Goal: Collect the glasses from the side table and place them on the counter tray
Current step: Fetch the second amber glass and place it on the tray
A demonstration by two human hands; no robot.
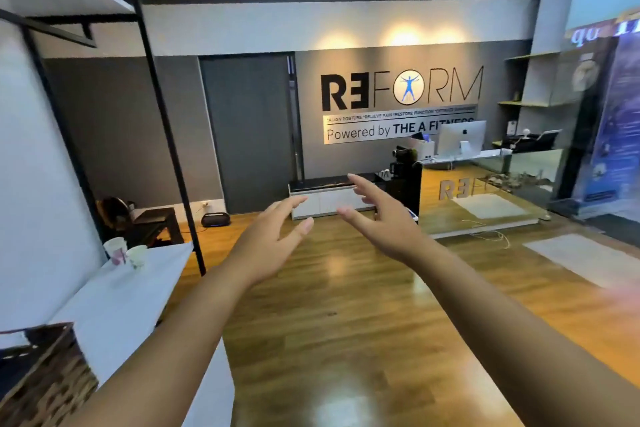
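The counter (460,198), with its glass front and wooden face, stands across the floor at the far right, carrying a monitor (462,137) along its back edge; no tray can be made out on it from here. Along the left wall runs the white side table (138,291), and the two cups (125,251), which seem to be the task's glasses, stand upright and just beside each other at its far end, near the wall edge. What is in them cannot be seen, since only their outer walls show. A dark woven basket (41,371) sits at the table's near corner, its contents hidden. Both arms reach forward over the floor, well apart from the cups: the left hand (268,239) has its fingers spread and loosely bent, holding nothing, and the right hand (377,210) is likewise spread and empty. Judging by this, neither cup is collected yet, and the hands look readied for a reach rather than a carry.
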